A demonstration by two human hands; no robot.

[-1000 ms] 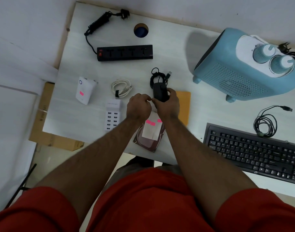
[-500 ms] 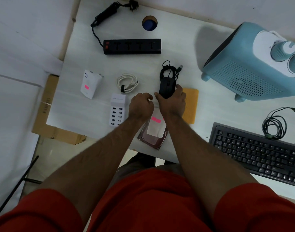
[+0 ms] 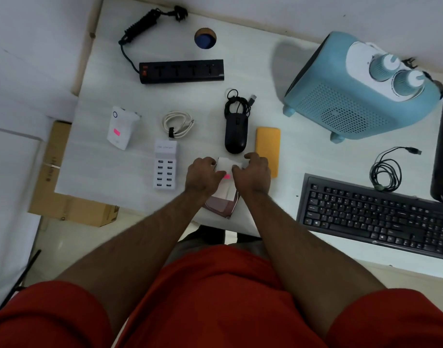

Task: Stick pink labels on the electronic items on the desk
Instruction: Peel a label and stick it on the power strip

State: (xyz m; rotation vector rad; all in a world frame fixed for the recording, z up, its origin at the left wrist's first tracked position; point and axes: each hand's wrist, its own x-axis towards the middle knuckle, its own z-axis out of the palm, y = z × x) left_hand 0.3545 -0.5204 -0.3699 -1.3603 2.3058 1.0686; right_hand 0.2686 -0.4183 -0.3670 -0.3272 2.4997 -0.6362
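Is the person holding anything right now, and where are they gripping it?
Both hands, left and right, pinch the white label sheet near its top edge, one at each side.

Your view: dim, even indoor light with a cool cast; soft shadow left of the blue heater on the desk; wide-angle bending at edges; slight softness throughout, no glare.
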